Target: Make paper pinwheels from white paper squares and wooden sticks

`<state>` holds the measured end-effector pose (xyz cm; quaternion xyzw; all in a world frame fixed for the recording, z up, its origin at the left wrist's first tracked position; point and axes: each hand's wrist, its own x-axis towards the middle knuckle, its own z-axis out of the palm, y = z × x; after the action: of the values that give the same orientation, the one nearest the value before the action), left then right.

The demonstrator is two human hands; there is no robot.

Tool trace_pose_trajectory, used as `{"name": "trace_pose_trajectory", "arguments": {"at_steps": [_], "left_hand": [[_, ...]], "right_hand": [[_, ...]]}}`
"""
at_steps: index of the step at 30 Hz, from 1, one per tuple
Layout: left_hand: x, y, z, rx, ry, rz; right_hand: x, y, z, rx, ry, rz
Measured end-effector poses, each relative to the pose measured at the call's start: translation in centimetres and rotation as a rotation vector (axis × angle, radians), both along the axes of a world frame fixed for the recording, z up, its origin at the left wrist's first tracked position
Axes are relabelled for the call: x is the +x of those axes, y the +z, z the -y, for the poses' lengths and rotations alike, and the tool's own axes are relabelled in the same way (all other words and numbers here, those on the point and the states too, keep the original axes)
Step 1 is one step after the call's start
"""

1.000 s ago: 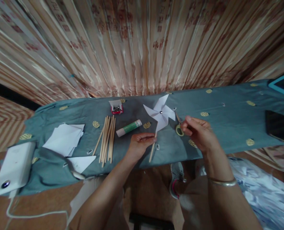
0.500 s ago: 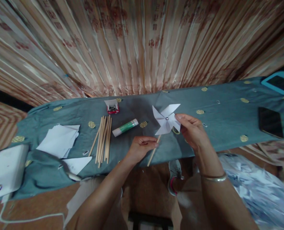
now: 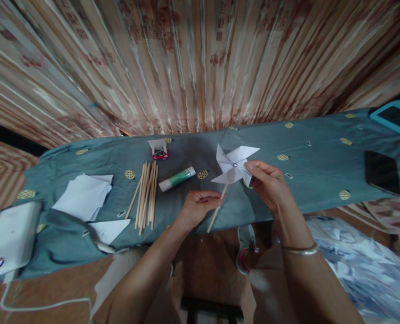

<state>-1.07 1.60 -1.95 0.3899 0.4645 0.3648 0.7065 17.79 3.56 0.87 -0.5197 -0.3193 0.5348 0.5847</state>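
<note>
White paper pinwheel [image 3: 234, 165] sits over the middle of the surface [image 3: 314, 180], toward its front edge, raised on a wooden stick [image 3: 216, 210]. Our left hand [image 3: 198, 208] is closed around the stick low down, which we judge keeps the blades clear of the cloth. Our right hand [image 3: 269, 184] is narrowed to a pinch, thumb and fingertips on a right-side blade, probably steadying it. Toward the left edge lie spare sticks [image 3: 146, 195], a glue stick [image 3: 177, 178] and paper squares [image 3: 83, 196]. A pin box [image 3: 159, 150] sits by the back edge.
</note>
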Motion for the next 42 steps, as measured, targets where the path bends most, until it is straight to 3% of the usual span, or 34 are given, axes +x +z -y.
{"name": "trace_pose_trajectory", "arguments": {"at_steps": [18, 30, 42], "left_hand": [[-0.11, -0.17, -0.01, 0.009, 0.006, -0.009], [0.2, -0.33, -0.3, -0.038, 0.135, 0.068], [0.15, -0.44, -0.35, -0.022, 0.179, 0.066]], "right_hand": [[-0.17, -0.17, -0.06, 0.011, -0.023, -0.021], [-0.33, -0.21, 0.09, -0.023, 0.023, -0.076], [-0.87, -0.77, 0.08, -0.023, 0.071, -0.073]]}}
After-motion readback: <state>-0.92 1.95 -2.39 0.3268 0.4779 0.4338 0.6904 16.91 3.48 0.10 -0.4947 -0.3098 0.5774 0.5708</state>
